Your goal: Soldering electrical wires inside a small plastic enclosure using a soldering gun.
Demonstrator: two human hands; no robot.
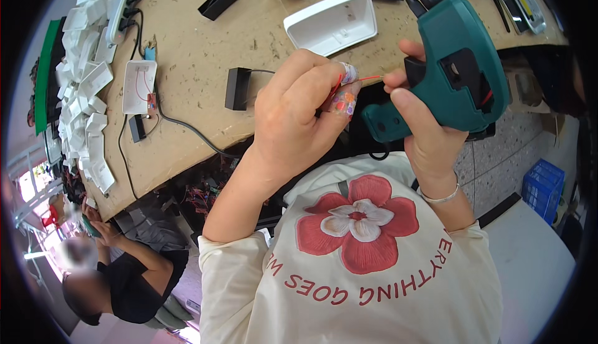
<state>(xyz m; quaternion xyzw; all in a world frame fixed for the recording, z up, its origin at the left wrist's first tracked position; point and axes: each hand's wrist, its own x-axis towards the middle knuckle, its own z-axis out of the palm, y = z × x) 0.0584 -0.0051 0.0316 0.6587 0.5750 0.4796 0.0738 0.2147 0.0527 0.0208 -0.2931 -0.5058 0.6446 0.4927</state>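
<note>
My left hand [286, 116] is closed in a pinch on a thin red wire [369, 78]. Colourful patterned wraps cover two of its fingertips. The wire runs right from the pinch, its bare-looking end close to the fingertips of my right hand [430, 141]. That hand is wrapped around a dark green power drill [458, 35], its bit end pointing to the far side over the table. Whether the right fingertips also touch the wire, I cannot tell. A small black box [237, 88] with a dark lead stands just left of my left hand.
An open white plastic housing [331, 25] lies beyond my hands. Another white housing [138, 85] with red wires sits on the left of the table [187, 45], near black cables. White housings [93, 82] pile along the left edge. A co-worker [137, 275] sits lower left; a blue crate [543, 188] stands right.
</note>
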